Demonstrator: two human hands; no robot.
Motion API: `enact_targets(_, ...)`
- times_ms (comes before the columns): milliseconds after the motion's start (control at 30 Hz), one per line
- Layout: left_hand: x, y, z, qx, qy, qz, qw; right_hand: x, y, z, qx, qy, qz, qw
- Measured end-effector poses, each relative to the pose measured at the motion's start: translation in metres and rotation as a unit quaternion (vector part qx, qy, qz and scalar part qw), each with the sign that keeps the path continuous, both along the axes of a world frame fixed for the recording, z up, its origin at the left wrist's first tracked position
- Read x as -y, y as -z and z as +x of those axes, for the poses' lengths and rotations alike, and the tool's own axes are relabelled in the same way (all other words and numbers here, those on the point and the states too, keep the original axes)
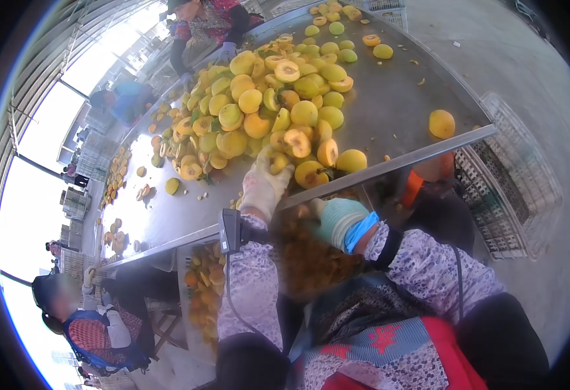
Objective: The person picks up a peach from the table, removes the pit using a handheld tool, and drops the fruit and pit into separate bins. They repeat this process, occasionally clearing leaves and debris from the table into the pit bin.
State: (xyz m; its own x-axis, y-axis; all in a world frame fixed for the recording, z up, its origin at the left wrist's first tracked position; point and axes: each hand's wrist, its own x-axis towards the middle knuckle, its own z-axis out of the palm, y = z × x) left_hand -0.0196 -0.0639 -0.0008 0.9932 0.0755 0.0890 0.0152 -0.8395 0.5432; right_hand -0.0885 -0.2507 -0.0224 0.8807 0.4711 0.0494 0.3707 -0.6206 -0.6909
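Note:
My left hand, in a whitish glove, reaches over the table's near edge into a heap of yellow peaches. Its thumb and fingers are closed around a yellow peach at the front of the heap. Cut peach halves lie just beyond it, some showing a brown hollow. Below the table edge, my right hand wears a pale green glove with a blue band at the wrist. It hangs above a container of peach pieces; its fingertips are blurred, and whether they hold anything is unclear.
The metal table has a raised rim. A single peach sits near its right corner. Plastic crates stand at the right. One co-worker works across the table; another person sits at the lower left.

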Motion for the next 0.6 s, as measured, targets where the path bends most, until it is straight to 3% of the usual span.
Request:
enact_targets(33, -0.009, 0.006, 0.006, -0.001, 0.002, -0.002, 1.0, 0.0, 0.001, 0.002, 0.012, 0.002, 0.012, 1.0)
enact_targets(100, -0.023, -0.006, 0.009, -0.007, -0.005, -0.273, 0.962, 0.002, -0.011, 0.002, 0.005, 0.015, 0.043, 0.999)
enact_targets(133, -0.023, -0.015, -0.009, -0.017, -0.04, -0.418, 0.907, 0.001, -0.017, 0.003, -0.001, 0.026, 0.077, 0.997)
enact_targets(167, -0.025, -0.019, -0.02, -0.017, -0.041, -0.418, 0.907, -0.005, -0.009, 0.008, -0.002, 0.024, 0.078, 0.997)
enact_targets(233, -0.033, -0.023, -0.036, 0.019, 0.016, -0.67, 0.742, -0.021, 0.015, 0.02, -0.019, 0.06, 0.28, 0.958)
enact_targets(300, -0.023, -0.03, -0.058, 0.027, 0.037, -0.69, 0.722, -0.032, 0.012, 0.021, -0.007, 0.056, 0.275, 0.96)
enact_targets(400, -0.01, -0.03, -0.069, 0.023, 0.094, -0.64, 0.762, -0.044, -0.002, 0.009, 0.046, 0.037, 0.239, 0.969)
enact_targets(500, -0.006, -0.03, -0.076, -0.022, 0.031, -0.62, 0.783, -0.052, -0.006, 0.001, 0.106, 0.021, 0.207, 0.972)
enact_targets(533, -0.001, -0.034, -0.079, 0.031, 0.047, -0.558, 0.828, -0.053, -0.003, 0.003, 0.101, 0.007, 0.234, 0.967)
enact_targets(600, -0.005, -0.028, -0.082, 0.096, 0.067, -0.526, 0.842, -0.055, -0.002, 0.005, 0.098, -0.009, 0.26, 0.961)
